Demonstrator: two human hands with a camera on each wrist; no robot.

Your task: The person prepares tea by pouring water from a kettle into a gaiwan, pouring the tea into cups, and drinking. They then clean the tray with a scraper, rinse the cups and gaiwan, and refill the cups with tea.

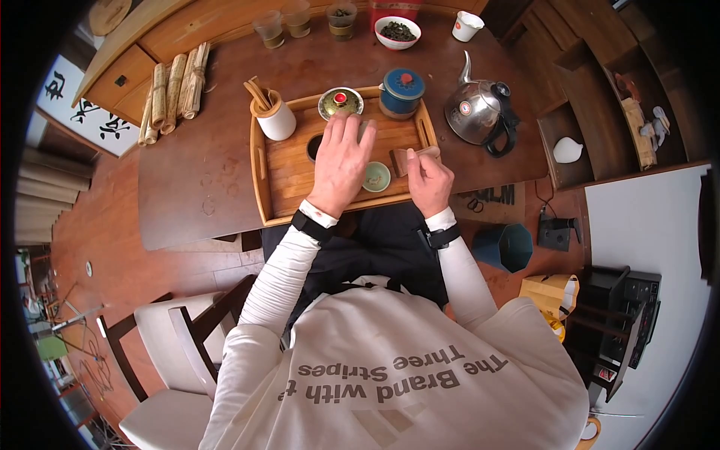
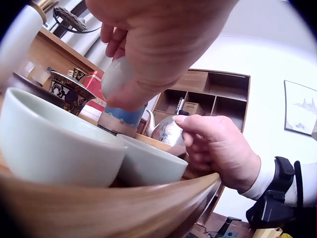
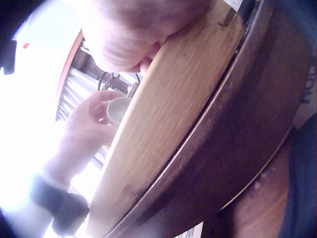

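Note:
My left hand [image 1: 341,169] is over the middle of the wooden tray [image 1: 289,196]. In the left wrist view its fingers and thumb grip a small pale cup [image 2: 116,77], and the same cup [image 3: 118,110] shows in the right wrist view. Below that hand are two pale green cups, the larger [image 2: 59,146] and another [image 2: 151,161]. My right hand [image 1: 431,182], at the tray's right end, pinches a brown flat item [image 1: 400,163]; its exact shape is partly hidden by the fingers. A patterned lidded bowl [image 1: 340,105] and a blue lidded jar [image 1: 402,91] stand behind the hands.
A steel kettle [image 1: 472,116] stands right of the tray. On the tray's left is a white holder [image 1: 277,122] with wooden tools. Bamboo rolls [image 1: 176,86] lie farther left. Along the back stand glasses [image 1: 268,31], a bowl of dark leaves [image 1: 397,37] and a white cup [image 1: 466,28].

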